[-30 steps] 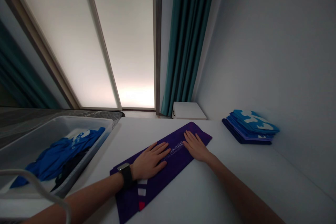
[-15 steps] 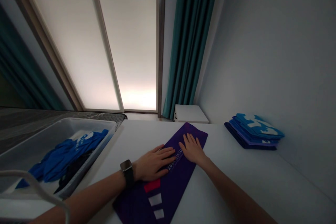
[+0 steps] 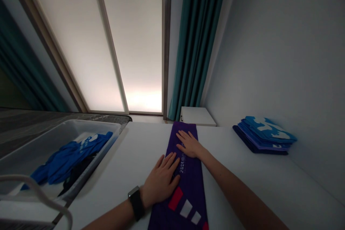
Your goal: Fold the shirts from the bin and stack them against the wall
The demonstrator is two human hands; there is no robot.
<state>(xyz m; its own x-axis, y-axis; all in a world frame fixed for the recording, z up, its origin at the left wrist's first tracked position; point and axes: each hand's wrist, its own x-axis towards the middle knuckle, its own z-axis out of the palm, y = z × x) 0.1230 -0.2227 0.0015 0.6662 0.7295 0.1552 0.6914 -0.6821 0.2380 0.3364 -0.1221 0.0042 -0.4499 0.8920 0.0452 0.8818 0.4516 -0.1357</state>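
Observation:
A long, narrow folded purple cloth (image 3: 188, 183) with white lettering and red and white squares lies lengthwise on the white table (image 3: 242, 187), running away from me. My left hand (image 3: 161, 181), a dark watch on its wrist, lies flat on the cloth's left edge near the middle, fingers stretched out. My right hand (image 3: 188, 144) rests flat on the far part of the cloth, fingers spread. Neither hand grips anything.
A grey plastic bin (image 3: 35, 143) with crumpled blue clothes (image 3: 67, 158) stands at the left. A stack of folded blue and purple cloths (image 3: 265, 134) sits at the back right by the wall. A small white cabinet (image 3: 198, 115) and teal curtain (image 3: 199, 43) stand beyond the table.
The purple cloth has been turned from a diagonal lie to pointing straight away from me. Both hands stayed flat on it and swung round with it.

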